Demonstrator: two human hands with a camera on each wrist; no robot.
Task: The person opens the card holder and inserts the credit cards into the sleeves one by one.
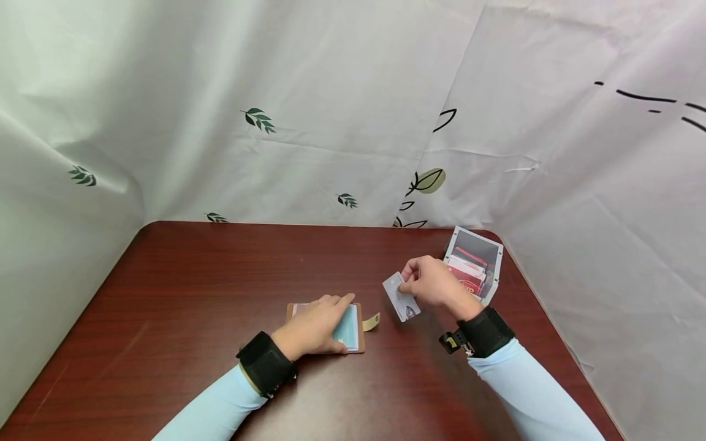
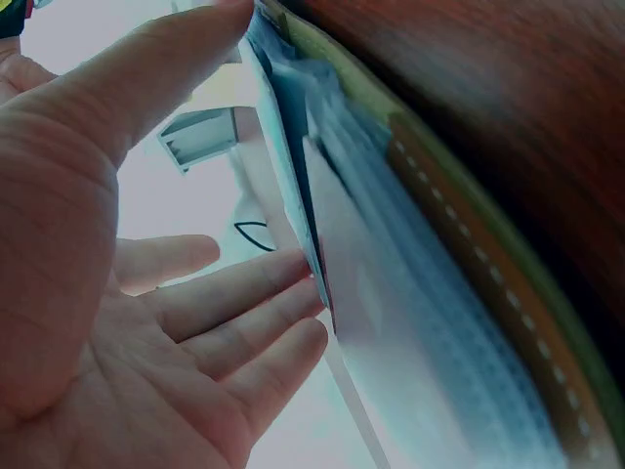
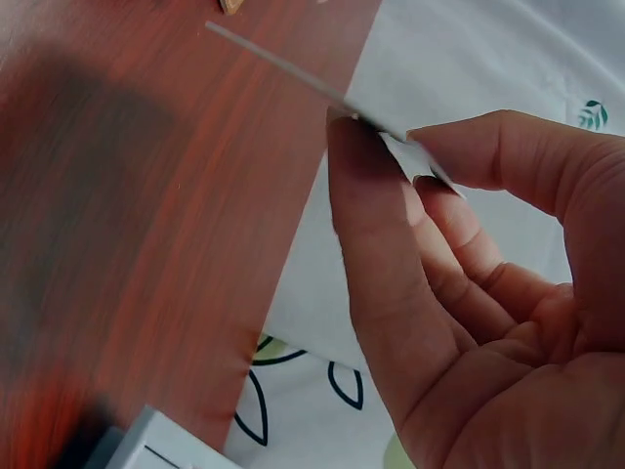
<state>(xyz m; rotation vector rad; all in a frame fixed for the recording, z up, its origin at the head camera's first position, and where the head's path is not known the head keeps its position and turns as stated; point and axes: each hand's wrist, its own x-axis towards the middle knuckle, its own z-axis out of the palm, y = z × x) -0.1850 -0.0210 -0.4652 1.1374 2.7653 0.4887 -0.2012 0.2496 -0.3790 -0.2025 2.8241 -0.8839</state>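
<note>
At the bottom of my view, the table's near edge is falling out of sight, and my pale blue sleeves (image 1: 215, 407) are running in from both sides, a black wristband (image 1: 265, 365) sitting on each wrist. My left hand (image 1: 317, 324) is resting spread over a brown card holder (image 1: 361, 334), which is lying open around the middle of the table (image 1: 165, 294), well apart from the side edges. The hand is covering much of its pale blue page (image 1: 349, 327), so any print there is staying hidden. From the left wrist, the clear sleeves (image 2: 430, 283) are showing, with white stitching running along the cover. A yellowish strap (image 1: 371, 322) is sticking out towards the right edge.

My right hand (image 1: 432, 280) is pinching a silver-grey card (image 1: 401, 298) between thumb and fingers, above the table, between the holder and the far right corner. A dark mark is showing low on it; its finer print is too small for me to read.

At that corner a grey box (image 1: 499, 260) with a white rim is holding red and white cards (image 1: 467, 275). Pale lettering is showing on a red one, but I am not making it out surely; my right hand is partly blocking the box. Beyond the far edge, a white cloth (image 1: 331, 79) printed with leaves is hanging.
</note>
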